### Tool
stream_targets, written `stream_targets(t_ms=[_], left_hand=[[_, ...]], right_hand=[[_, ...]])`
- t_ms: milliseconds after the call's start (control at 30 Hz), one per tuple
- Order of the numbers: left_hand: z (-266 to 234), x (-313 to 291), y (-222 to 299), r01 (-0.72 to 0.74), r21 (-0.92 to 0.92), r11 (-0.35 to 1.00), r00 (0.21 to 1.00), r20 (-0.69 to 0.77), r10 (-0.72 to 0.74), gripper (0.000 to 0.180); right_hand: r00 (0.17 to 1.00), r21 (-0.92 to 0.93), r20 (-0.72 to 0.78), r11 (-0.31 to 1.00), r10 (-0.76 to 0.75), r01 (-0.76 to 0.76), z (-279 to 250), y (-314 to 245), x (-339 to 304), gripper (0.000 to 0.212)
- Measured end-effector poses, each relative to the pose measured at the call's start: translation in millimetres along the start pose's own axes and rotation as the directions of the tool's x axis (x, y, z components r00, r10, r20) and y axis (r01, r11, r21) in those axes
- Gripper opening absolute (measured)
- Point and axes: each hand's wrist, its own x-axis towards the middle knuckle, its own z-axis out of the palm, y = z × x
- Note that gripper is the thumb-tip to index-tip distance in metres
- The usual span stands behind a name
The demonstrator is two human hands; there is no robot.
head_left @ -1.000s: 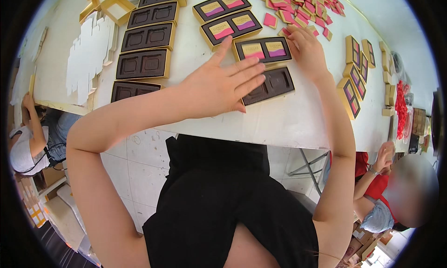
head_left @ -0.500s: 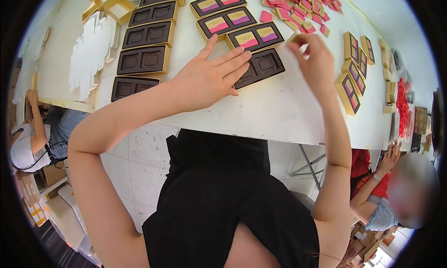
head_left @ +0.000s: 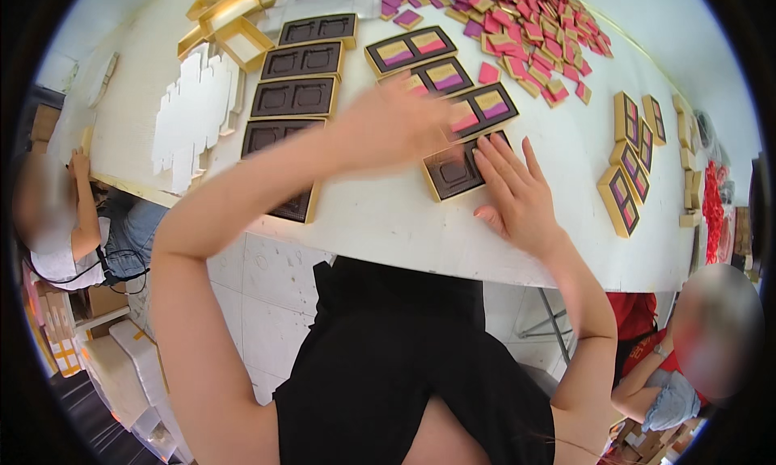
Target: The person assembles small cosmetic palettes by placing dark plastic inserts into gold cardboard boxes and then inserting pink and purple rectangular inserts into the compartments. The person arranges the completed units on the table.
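Observation:
My right hand lies with its fingers stretched over the right end of a gold box with a dark two-compartment tray. The compartment left of my fingers is bare; the other is mostly covered by them. My left hand is smeared by motion above the boxes just beyond, so its fingers cannot be read. Partly under it is a box holding two wrapped squares, gold with pink and purple. Farther back stand another filled box, mostly hidden, and a fully visible filled box.
A column of boxes with bare dark trays stands left. Loose wrapped squares are heaped at the back. Filled boxes cluster right. White cardboard pieces and gold box shells lie far left. Other people sit at both sides.
My right hand has gone from a pinch beyond the near box to lying flat on its right end. My left hand has left that box and sweeps over those behind. The whole view has shifted.

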Motion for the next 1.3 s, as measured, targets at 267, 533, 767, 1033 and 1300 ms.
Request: stream_targets(t_ms=[267,533,767,1033,1300], left_hand=[[-35.3,127.3,-236.6,0.324,0.295,0.899,0.878,-0.449,-0.169,0.037],[-30.7,142.3,-238.4,0.069,0.756,0.651,0.994,-0.106,0.018,0.015],[-18.5,15.0,4.4,-0.032,0.457,0.889,0.921,-0.332,0.204,0.019],[49.2,-37.8,90.6,0.127,0.401,0.907,0.908,-0.416,0.057,0.02],[42.7,-36.0,101.0,0.177,0.539,0.824,0.968,-0.247,-0.046,0.036]], right_hand=[[0.99,0.086,-0.135,0.995,-0.03,0.042,10.4,1.6,8.0,0.051],[0.991,0.129,-0.127,0.99,-0.034,0.051,10.4,6.9,7.5,0.05],[0.985,0.0,-0.164,0.999,0.053,-0.054,14.2,-2.2,-2.8,0.051],[0.981,0.056,-0.191,0.998,0.015,-0.004,17.7,-4.2,-1.4,0.055],[0.984,0.01,-0.176,1.0,0.016,-0.014,13.1,-7.3,-1.4,0.054]])
